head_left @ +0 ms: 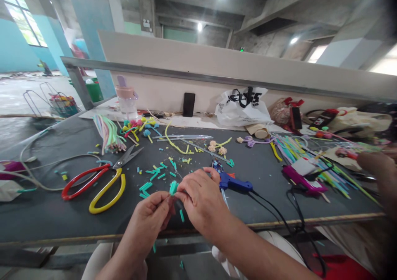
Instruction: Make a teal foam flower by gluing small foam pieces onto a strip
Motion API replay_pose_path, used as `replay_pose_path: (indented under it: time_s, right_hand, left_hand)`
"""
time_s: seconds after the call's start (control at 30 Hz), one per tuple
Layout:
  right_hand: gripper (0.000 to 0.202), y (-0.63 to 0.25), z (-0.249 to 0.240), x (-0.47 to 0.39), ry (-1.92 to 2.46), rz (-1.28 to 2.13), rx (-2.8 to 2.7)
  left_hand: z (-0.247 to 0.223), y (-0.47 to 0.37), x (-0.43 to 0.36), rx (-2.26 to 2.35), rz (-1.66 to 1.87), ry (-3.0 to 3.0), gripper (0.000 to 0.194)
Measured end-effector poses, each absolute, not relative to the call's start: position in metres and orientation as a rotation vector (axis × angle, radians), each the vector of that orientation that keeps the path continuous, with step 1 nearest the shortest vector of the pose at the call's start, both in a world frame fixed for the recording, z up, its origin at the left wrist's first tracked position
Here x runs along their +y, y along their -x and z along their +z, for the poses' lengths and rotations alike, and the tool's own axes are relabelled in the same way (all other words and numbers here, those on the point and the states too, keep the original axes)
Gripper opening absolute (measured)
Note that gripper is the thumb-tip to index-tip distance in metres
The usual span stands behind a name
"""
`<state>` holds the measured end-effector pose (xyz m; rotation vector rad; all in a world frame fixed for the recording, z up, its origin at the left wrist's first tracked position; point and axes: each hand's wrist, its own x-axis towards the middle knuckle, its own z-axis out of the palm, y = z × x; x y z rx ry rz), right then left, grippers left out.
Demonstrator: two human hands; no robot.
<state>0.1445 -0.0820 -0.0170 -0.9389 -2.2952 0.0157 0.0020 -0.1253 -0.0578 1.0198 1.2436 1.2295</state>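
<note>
Pinched between the fingertips of both hands, over the front part of the dark table [198, 226], is a small teal bundle of fuzzy pipe cleaner pieces [173, 187]. My left hand [151, 216] closes on its lower end. From the right, my right hand [201, 195] grips it with thumb and forefinger; the exact contact is partly hidden. Short teal pipe cleaner pieces [145, 186] lie scattered just beyond my left hand. A blue glue gun [235, 183] rests right beside my right hand, its nozzle end partly covered. Large scissors [126, 157] with red and yellow handles lie opened to the left.
Pipe cleaner bundles [108, 133] and small flowers [217, 147] lie further back. A bottle [126, 100], a phone [189, 104] and a plastic bag [243, 108] stand along the partition. On the right are a purple glue gun [304, 180], black cables and another person's hand [376, 164].
</note>
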Motion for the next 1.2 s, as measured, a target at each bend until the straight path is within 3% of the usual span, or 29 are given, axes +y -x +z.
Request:
replay_pose_path:
  time_s: [0.57,0.7,0.9,1.2]
  right_hand:
    - [0.008,-0.146,-0.014,-0.078,0.917,0.059,-2.289]
    - [0.006,-0.152,-0.002,-0.073,0.898,0.277,-2.192]
    - [0.021,-0.157,0.006,-0.065,0.885,0.885,-2.154]
    - [0.015,-0.154,0.011,-0.071,0.943,0.806,-2.294]
  left_hand:
    - [-0.054,-0.002,-0.125,1.267,1.195,-1.076,0.027]
    - [-0.051,0.000,-0.125,1.216,1.177,-1.051,0.033]
    - [-0.053,0.003,-0.126,1.124,1.129,-1.029,0.036]
    - [-0.054,0.005,-0.127,1.091,1.109,-1.091,0.039]
